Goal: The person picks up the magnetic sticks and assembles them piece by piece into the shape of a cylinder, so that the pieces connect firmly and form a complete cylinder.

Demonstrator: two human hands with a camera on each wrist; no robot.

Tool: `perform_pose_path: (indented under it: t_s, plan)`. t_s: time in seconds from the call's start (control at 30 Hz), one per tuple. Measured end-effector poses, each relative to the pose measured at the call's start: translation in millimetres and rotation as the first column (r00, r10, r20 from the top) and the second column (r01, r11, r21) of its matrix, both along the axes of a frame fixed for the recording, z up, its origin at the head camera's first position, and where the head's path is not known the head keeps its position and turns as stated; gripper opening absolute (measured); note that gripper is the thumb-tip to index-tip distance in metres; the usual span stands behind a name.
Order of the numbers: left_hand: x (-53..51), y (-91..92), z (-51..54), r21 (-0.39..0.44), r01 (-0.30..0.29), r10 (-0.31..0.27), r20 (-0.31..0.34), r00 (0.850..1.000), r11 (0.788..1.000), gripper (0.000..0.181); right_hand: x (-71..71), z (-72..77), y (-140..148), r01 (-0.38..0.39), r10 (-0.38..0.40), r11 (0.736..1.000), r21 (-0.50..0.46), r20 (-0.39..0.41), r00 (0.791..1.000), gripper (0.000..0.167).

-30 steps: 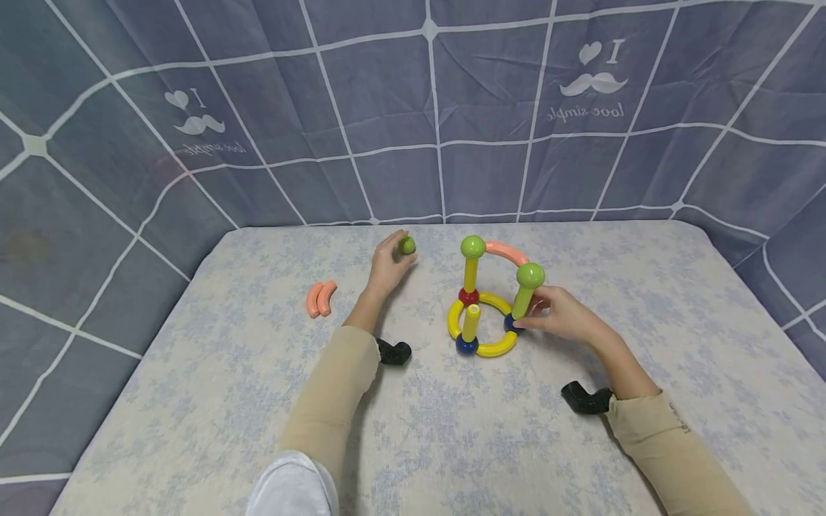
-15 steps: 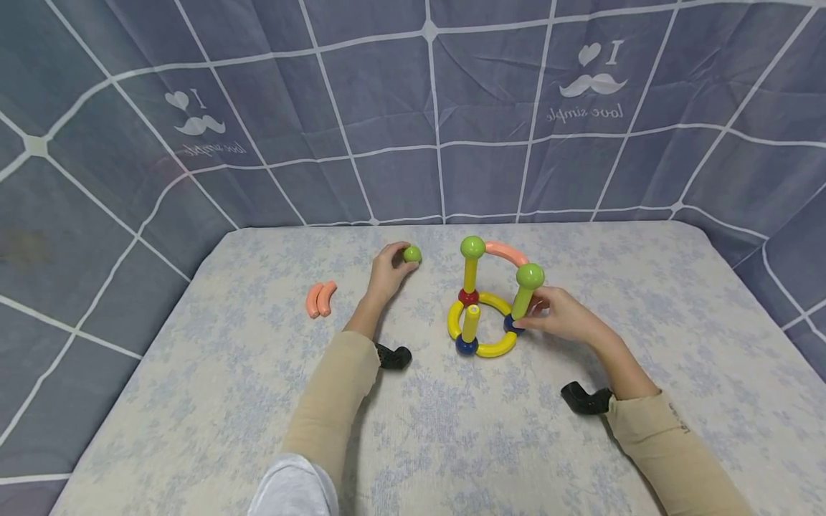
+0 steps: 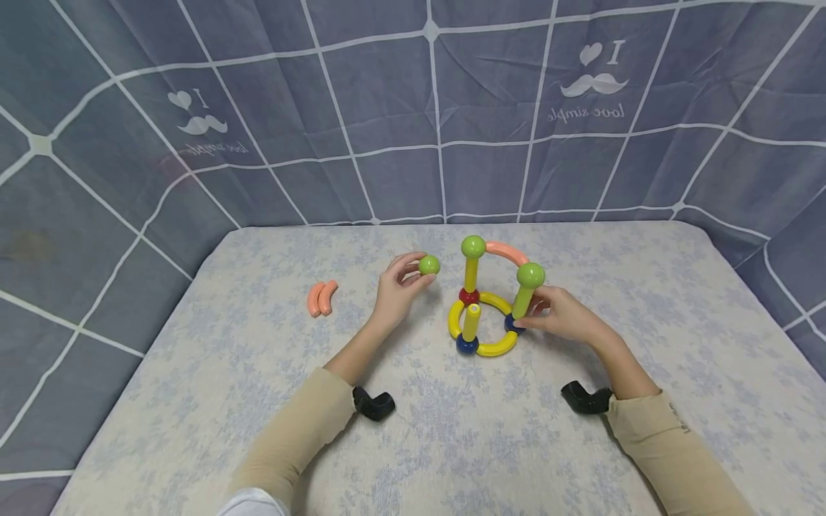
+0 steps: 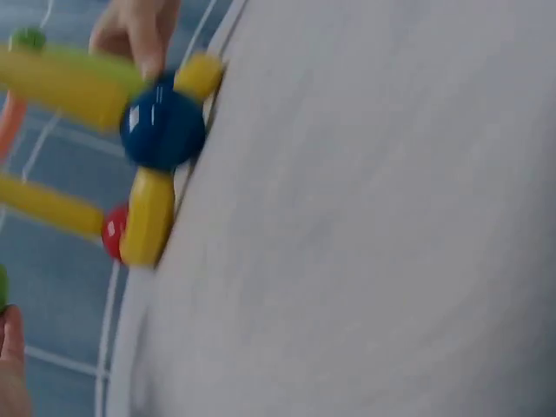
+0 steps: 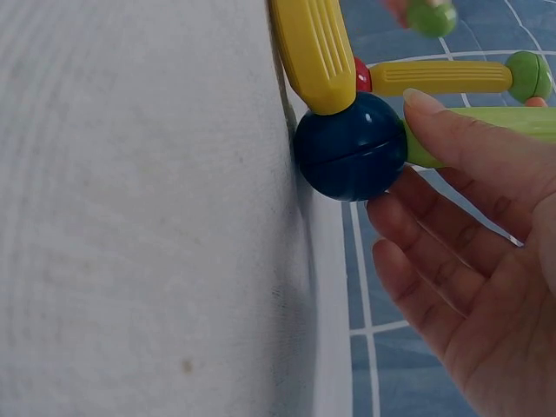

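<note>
My left hand (image 3: 395, 292) pinches a green ball (image 3: 429, 265) between thumb and fingers, above the table and left of a toy frame of rods and balls. In that frame, yellow curved rods (image 3: 495, 348) form a ring with a red ball (image 3: 469, 296) and two blue balls (image 3: 467, 345). Two uprights carry green balls (image 3: 473, 247), linked by a salmon curved rod (image 3: 508, 251). The front upright, a yellow rod (image 3: 472, 322), has a bare top. My right hand (image 3: 560, 313) holds the foot of the green rod (image 5: 486, 122), beside the right blue ball (image 5: 351, 146).
Two salmon curved rods (image 3: 320, 298) lie side by side at the left of the cloth-covered table (image 3: 452, 437). A dark grid-patterned curtain (image 3: 400, 107) hangs behind the table. Black wrist-worn devices (image 3: 373, 404) stick out at both sleeves.
My left hand has carried the green ball rightward and a little nearer, closer to the frame; its forearm has swung toward the lower left. My right hand and the frame stay in place.
</note>
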State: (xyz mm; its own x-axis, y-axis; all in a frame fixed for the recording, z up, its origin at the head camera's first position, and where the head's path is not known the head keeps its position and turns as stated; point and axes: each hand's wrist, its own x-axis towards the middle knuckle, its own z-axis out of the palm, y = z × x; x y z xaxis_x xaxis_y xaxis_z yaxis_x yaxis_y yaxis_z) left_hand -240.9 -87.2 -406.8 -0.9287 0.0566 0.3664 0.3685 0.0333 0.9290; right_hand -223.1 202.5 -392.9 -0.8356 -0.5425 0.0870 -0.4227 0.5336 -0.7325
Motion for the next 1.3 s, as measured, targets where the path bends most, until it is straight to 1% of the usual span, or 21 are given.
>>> perform_pose_path:
  t_s: [0.07,0.13,0.23,0.3,0.37,0.43,0.5,0.57,0.63,0.7,0.9,1.03,1.1,1.13,1.2,1.27,1.3]
  plan:
    - [14.7,5.1,7.7,0.035,0.037,-0.036,-0.033,0.999,0.999,0.039,-0.3,0.1,0,-0.002,0.002,1.000,-0.003,-0.002,1.000,0.023]
    - [28.0,10.0,15.0,0.056,0.081,-0.077,-0.074,0.994,0.995,0.038,-0.6,0.2,0,-0.003,0.003,1.000,-0.003,-0.003,1.000,0.023]
    - [43.6,17.4,25.3,0.073,0.168,-0.156,-0.138,0.978,0.983,0.038,-0.8,0.9,1,0.000,0.000,1.000,-0.003,0.002,1.000,0.023]
    - [49.5,22.0,29.4,0.062,0.229,-0.214,-0.190,0.958,0.971,0.041,-1.1,0.9,1,0.001,-0.001,1.000,0.001,0.006,1.000,0.023]
    - [53.5,26.6,32.4,0.029,0.271,-0.256,-0.240,0.936,0.962,0.039,-1.4,1.1,1,-0.001,0.001,1.000,0.003,0.011,1.000,0.023]
    - [56.0,30.3,33.9,-0.013,0.290,-0.282,-0.286,0.916,0.957,0.037,-1.5,1.0,1,-0.004,0.004,1.000,0.004,0.007,1.000,0.023]
    - [57.8,33.3,34.6,-0.055,0.290,-0.293,-0.308,0.905,0.955,0.036,-1.9,0.6,0,-0.007,0.007,1.000,0.002,0.002,1.000,0.023]
    - [59.3,35.3,34.2,-0.086,0.283,-0.295,-0.311,0.903,0.955,0.038,-2.0,0.5,0,-0.009,0.009,1.000,-0.001,-0.003,1.000,0.023]
    - [60.1,36.2,33.0,-0.101,0.276,-0.294,-0.306,0.906,0.956,0.038,-2.1,0.2,0,-0.011,0.011,1.000,-0.005,-0.003,1.000,0.023]
    - [60.9,36.7,31.7,-0.103,0.276,-0.295,-0.298,0.908,0.955,0.038,-1.8,0.5,0,-0.013,0.013,1.000,-0.007,-0.001,1.000,0.023]
    - [63.5,37.8,29.0,-0.089,0.302,-0.315,-0.269,0.910,0.949,0.041,-1.4,0.6,1,-0.013,0.013,1.000,-0.006,0.004,1.000,0.023]
    - [64.7,38.4,25.4,-0.107,0.296,-0.314,-0.236,0.920,0.949,0.047,-1.2,3.6,3,-0.028,0.028,1.000,-0.014,0.009,1.000,0.024]
    - [65.2,38.4,23.8,-0.117,0.286,-0.305,-0.223,0.926,0.951,0.049,0.3,9.4,5,-0.019,0.019,0.999,-0.032,-0.005,1.000,0.030]
    - [65.5,38.4,23.0,-0.120,0.280,-0.300,-0.217,0.929,0.953,0.050,1.8,13.8,6,-0.007,0.007,0.999,-0.048,-0.017,1.000,0.035]
    - [66.0,38.3,21.5,-0.125,0.267,-0.288,-0.206,0.935,0.956,0.051,5.9,24.8,8,0.027,-0.034,0.993,-0.119,-0.064,0.997,0.044]
    - [66.3,38.3,20.4,-0.125,0.257,-0.277,-0.193,0.941,0.958,0.052,11.9,37.5,8,0.058,-0.093,0.974,-0.221,-0.149,0.984,0.053]
    - [66.4,38.5,19.9,-0.121,0.254,-0.273,-0.186,0.944,0.960,0.051,15.2,43.7,7,0.060,-0.120,0.958,-0.281,-0.200,0.972,0.055]
